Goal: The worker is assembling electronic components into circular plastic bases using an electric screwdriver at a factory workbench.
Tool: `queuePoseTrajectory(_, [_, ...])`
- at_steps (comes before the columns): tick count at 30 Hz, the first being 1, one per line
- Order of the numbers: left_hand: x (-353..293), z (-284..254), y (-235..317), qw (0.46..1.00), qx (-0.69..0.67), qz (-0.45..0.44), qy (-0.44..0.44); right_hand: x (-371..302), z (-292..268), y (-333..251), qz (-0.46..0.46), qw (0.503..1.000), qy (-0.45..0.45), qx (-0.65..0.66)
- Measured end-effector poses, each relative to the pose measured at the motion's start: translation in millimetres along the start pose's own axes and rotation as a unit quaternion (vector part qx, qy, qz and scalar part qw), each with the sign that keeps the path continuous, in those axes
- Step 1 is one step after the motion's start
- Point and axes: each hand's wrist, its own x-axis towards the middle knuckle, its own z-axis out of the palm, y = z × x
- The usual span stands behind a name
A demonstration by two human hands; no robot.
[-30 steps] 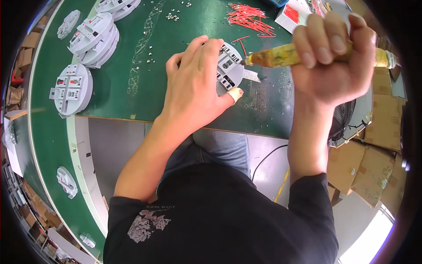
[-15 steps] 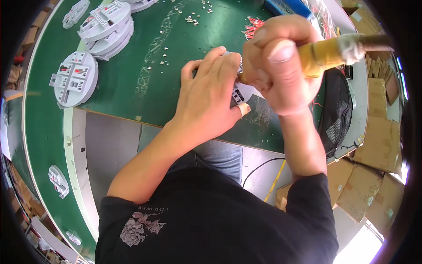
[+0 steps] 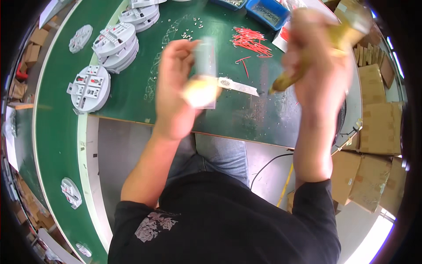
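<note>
My left hand [image 3: 173,90] is raised over the green bench and closed round a pale grey plastic disc [image 3: 206,59], tipped up nearly edge-on. Motion blur and a bright glare by the thumb hide its details. To the right, my right hand [image 3: 323,66] is wrapped round a yellow screwdriver [image 3: 290,79], a thick power tool whose tip slants down to the left. That tip is apart from the disc, above the bench top. Between my hands a white strip [image 3: 239,86] lies on the bench.
Red wires [image 3: 252,42] lie beyond my hands, below a blue bin [image 3: 268,13]. Small metal bits [image 3: 187,34] are scattered left of them. Several grey round bases [image 3: 91,90] stand at the left, some stacked. Cardboard boxes [image 3: 380,110] are piled at the right.
My left hand has lifted the disc off the bench and tilted it up. The screwdriver in my right hand has pulled away from it, to the right. The view has shifted, showing more red wires.
</note>
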Motion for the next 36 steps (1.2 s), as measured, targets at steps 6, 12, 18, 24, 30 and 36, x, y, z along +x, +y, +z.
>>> queuePoseTrajectory(6, [-3.4,-7.3,23.9,0.944,-0.32,-0.073,0.018,-26.9,39.0,9.4,0.205,0.968,-0.138,0.044])
queuePoseTrajectory(12, [-7.7,-2.5,29.0,0.969,-0.239,-0.059,0.032,-37.7,52.8,14.6,0.229,0.947,-0.111,0.198])
queuePoseTrajectory(18, [-10.1,-6.9,35.0,0.947,-0.304,-0.096,0.044,-45.1,54.6,11.3,0.171,0.945,-0.162,0.227])
queuePoseTrajectory(24, [-15.6,-9.5,32.5,0.93,-0.35,-0.098,0.056,-43.9,43.4,6.0,0.179,0.958,-0.21,0.078])
queuePoseTrajectory(30, [-17.0,-16.1,32.6,0.919,-0.381,-0.092,0.039,-47.3,43.8,-5.5,0.149,0.963,-0.226,0.0])
queuePoseTrajectory(36, [-18.2,-10.7,43.7,0.936,-0.326,-0.102,0.089,-47.1,47.2,-14.5,0.168,0.96,-0.224,-0.035])
